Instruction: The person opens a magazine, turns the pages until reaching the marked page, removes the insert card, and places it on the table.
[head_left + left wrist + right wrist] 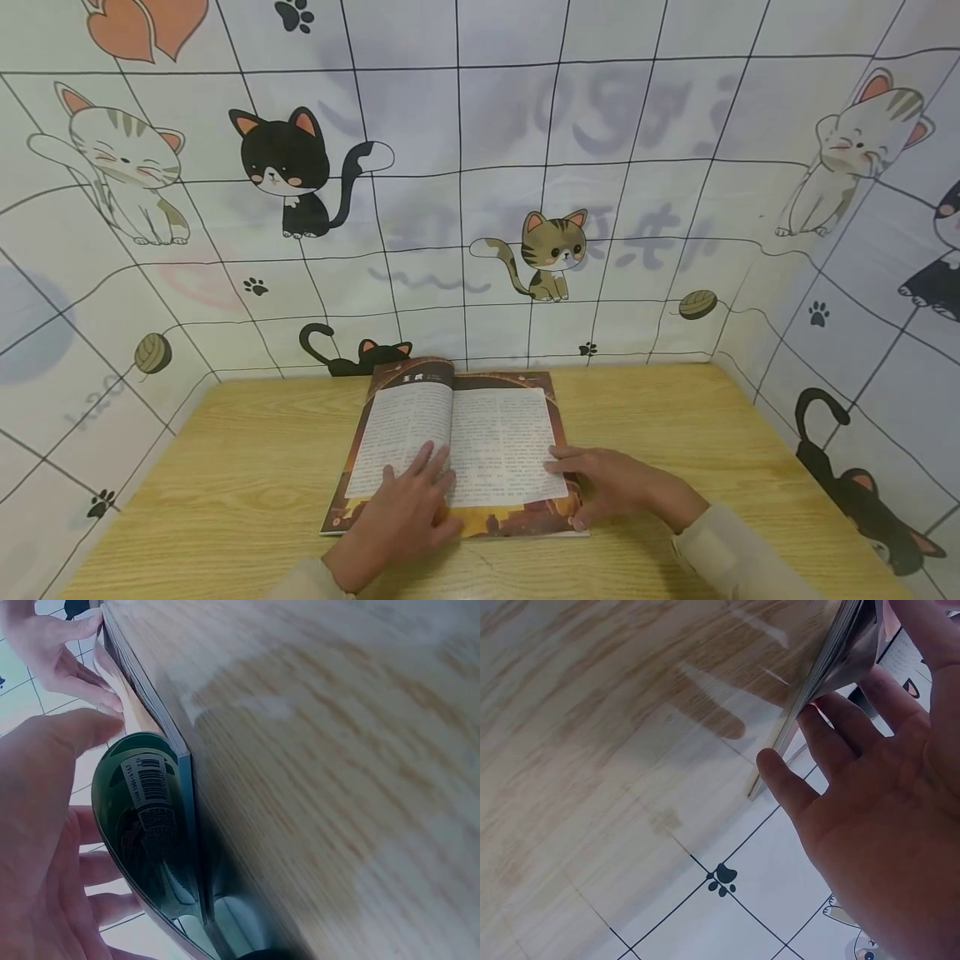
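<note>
In the head view, a person's left grip (401, 512) rests across the lower part of a magazine (498, 442) lying spread on the wooden worktop (255, 467), its fingers extended and somewhat apart over the left page near the fold. The right grip (618, 483) is wide, its fingers reaching in over the right page's outer border while the thumb sits below them by the lower corner. Both pages thus lie between and ahead of the two grips; past them, behind the worktop, rises a cat-printed sheet (427, 200). In the left wrist view, the left grip is wide, with its fingers over a curved leaf; beneath them a barcode (146, 780) shows on the leaf's green underside, and the right grip is farther along the magazine. In the right wrist view, the right grip's spread fingers touch the magazine's edge, with a printed paw (722, 879) beyond the little finger.
</note>
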Motion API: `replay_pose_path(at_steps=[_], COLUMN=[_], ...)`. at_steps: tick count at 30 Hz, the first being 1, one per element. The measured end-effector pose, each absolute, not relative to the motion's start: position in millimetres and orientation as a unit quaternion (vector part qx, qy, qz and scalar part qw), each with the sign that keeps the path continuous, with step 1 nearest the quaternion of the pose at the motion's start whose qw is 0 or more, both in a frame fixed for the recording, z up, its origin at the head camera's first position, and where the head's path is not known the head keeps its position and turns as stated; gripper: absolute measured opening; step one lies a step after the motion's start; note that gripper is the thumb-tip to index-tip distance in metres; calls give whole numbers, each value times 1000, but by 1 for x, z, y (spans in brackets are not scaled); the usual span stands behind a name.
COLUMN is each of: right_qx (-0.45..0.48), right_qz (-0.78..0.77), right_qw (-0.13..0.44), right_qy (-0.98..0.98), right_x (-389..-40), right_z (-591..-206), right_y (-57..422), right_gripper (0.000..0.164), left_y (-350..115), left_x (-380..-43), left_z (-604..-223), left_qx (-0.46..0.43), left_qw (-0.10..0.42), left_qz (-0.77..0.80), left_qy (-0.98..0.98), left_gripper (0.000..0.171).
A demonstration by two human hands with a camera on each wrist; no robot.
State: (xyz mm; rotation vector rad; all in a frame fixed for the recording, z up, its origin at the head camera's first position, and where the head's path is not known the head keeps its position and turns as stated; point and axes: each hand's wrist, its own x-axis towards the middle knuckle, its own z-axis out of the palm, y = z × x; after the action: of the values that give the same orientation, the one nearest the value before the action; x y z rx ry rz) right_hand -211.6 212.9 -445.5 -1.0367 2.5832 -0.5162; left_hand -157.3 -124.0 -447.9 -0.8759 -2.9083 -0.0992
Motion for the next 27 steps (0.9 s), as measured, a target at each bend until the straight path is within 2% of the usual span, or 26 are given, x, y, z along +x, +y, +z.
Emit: replay_pose_path(at_steps=[10,16,27], right_qx=[-356,-360,-358], right_qz=[-194,-198,-206], right_qw=[155,146,150], right_qy=[901,900,898], right_x=[-213,-216,-214], right_z=[-444,-445,-438], right_y=[212,210,209], right_gripper=[77,72,75], left_y=[-119,-120,-125], left_x=[-159,-158,-160], left_z=[-449,-450,-447], left_qx=[-271,-280,-295], left_qw=[12,30,59], left_qz=[-15,5,-2], left_qy=[-962,-960,-954], left_gripper=[95,91,82])
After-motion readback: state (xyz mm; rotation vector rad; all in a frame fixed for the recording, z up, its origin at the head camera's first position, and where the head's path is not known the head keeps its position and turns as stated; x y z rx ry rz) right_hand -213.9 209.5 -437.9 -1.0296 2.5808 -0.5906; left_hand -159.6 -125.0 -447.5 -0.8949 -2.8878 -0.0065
